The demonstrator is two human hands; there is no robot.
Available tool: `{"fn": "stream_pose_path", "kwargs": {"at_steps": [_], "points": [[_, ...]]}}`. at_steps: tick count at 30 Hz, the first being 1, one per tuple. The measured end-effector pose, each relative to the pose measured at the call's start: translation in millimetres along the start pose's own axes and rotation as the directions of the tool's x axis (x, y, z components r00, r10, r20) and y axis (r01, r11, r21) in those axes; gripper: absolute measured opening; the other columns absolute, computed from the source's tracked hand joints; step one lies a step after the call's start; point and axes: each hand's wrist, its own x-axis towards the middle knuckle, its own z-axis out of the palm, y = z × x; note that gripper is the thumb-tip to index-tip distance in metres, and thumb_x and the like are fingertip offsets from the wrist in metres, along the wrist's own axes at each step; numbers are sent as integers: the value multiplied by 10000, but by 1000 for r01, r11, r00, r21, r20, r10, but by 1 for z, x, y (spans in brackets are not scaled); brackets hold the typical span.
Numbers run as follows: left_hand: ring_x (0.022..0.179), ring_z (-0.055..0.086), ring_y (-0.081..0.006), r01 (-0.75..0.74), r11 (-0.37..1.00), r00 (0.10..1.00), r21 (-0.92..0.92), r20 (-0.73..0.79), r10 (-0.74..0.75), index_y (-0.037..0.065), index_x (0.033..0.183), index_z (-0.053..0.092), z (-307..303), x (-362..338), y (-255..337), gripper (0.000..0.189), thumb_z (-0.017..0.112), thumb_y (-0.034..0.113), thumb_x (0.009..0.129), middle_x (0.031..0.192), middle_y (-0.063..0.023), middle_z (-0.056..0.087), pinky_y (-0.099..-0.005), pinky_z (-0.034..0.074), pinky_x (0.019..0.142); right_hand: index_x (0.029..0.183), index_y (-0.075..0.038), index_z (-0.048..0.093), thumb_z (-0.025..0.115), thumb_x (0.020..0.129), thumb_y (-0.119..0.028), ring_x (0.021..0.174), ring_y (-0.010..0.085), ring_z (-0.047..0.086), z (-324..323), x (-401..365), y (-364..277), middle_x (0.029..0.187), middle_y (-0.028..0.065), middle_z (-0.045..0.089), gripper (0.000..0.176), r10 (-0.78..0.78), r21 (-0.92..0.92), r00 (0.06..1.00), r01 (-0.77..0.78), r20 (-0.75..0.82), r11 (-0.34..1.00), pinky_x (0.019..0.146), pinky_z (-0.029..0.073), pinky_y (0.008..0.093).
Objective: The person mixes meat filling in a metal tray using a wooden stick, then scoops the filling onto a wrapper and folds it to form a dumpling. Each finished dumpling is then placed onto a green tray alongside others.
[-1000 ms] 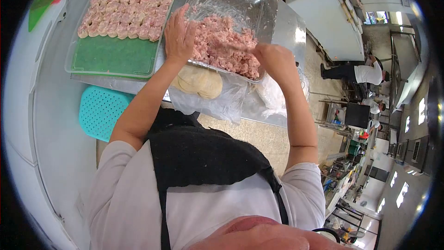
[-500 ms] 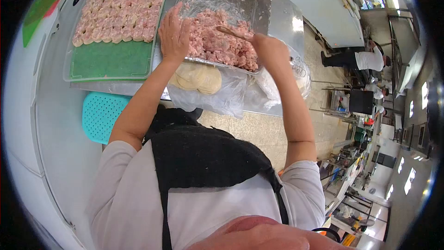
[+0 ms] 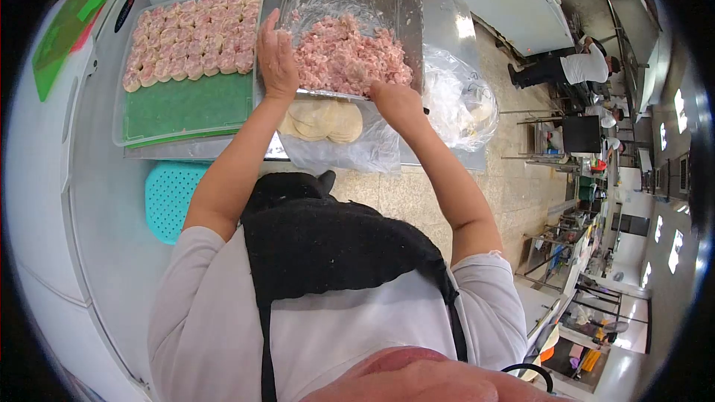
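A metal pan holds a mound of pink minced meat. My left hand lies against the pan's left side, fingers stretched out along it. At the near edge of the meat, my right hand is closed around a spatula; its dark handle end pokes out beside the wrist, and the blade is hidden. Just below the pan, a stack of round pale dough wrappers rests on clear plastic. Left of my left hand is a clear tray with a green base, its far part filled with rows of meat-filled dumplings.
A turquoise perforated stool stands below the table's left end. Clear plastic bags lie right of the pan on the metal table. A white appliance is at the left. Farther right, a person stands bent over.
My right hand has moved down and left, from above the meat's right side to the pan's near edge, with the spatula. My left hand stays at the pan's side.
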Motion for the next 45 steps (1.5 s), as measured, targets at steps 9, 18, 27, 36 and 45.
{"fn": "stream_pose_path", "kwargs": {"at_steps": [9,18,27,36,45], "points": [[1239,434,-379,-17,998,1000,60,8,16,-32,1331,437,3,0,-1,530,325,369,1004,1337,-224,473,-438,304,1061,712,-90,647,563,794,-150,595,270,673,-100,-2,-36,636,103,653,132,-160,-109,946,134,-284,985,489,510,399],[1296,394,-358,-15,1000,998,1,54,15,-33,1357,418,5,-4,-2,558,262,385,1022,1378,-207,449,-437,261,1099,735,-93,657,568,813,-196,647,292,683,-8,20,10,666,115,661,157,-64,35,983,71,-174,997,521,513,423],[1328,368,-335,12,992,992,123,119,-27,-43,1375,389,7,-1,8,629,240,452,1017,1408,-198,419,-427,230,1121,756,-114,683,592,810,-228,723,308,677,-62,84,109,733,111,676,156,-62,-34,980,57,-188,998,596,518,441],[1344,348,-334,68,989,987,135,132,-86,-51,1386,368,11,-3,13,714,226,531,997,1415,-196,411,-427,217,1126,724,-49,703,600,762,-140,739,305,694,-1,144,41,758,160,692,142,-279,130,955,291,-100,948,617,544,415],[1343,348,-341,48,993,993,106,98,-59,-52,1382,370,7,-5,11,655,245,471,1009,1411,-211,409,-428,216,1128,711,-41,651,589,734,-111,689,287,666,-40,73,-22,716,133,655,96,-456,11,815,492,-357,870,577,520,374]]}}
